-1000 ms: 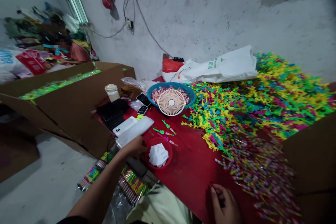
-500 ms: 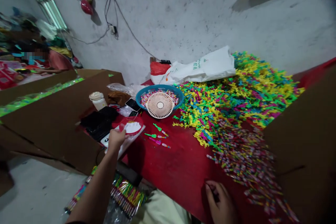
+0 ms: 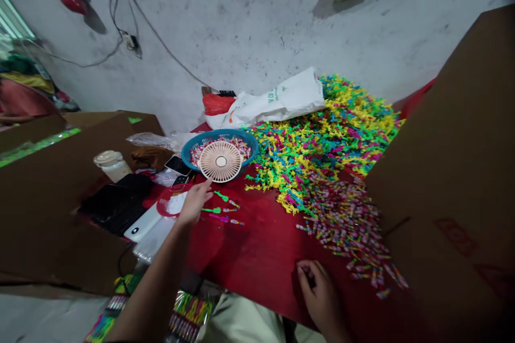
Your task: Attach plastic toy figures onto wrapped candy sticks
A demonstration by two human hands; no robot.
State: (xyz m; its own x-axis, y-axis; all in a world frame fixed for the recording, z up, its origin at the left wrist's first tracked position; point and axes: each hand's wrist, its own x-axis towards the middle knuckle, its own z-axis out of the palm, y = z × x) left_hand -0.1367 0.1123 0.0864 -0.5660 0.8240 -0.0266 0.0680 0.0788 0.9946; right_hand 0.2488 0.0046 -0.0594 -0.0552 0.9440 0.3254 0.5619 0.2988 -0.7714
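Note:
My left hand reaches over the left part of the red table, fingers stretched out and nothing in them. Its fingertips are just below a cream round fan that leans on a blue basket of small printed pieces. Beside the hand lie a red round tray with white paper in it and several green and pink plastic figures, each lined up with a small printed tube. My right hand rests at the table's front edge, loosely curled, with nothing visible inside.
A heap of coloured plastic figures and a pile of printed tubes cover the right side. Cardboard boxes flank the table. To the left are a jar, a phone, a black case and a white device.
My left hand has let go of the red tray and moved toward the fan, its fingers opening out. The view has turned right. My right hand stays curled at the table edge.

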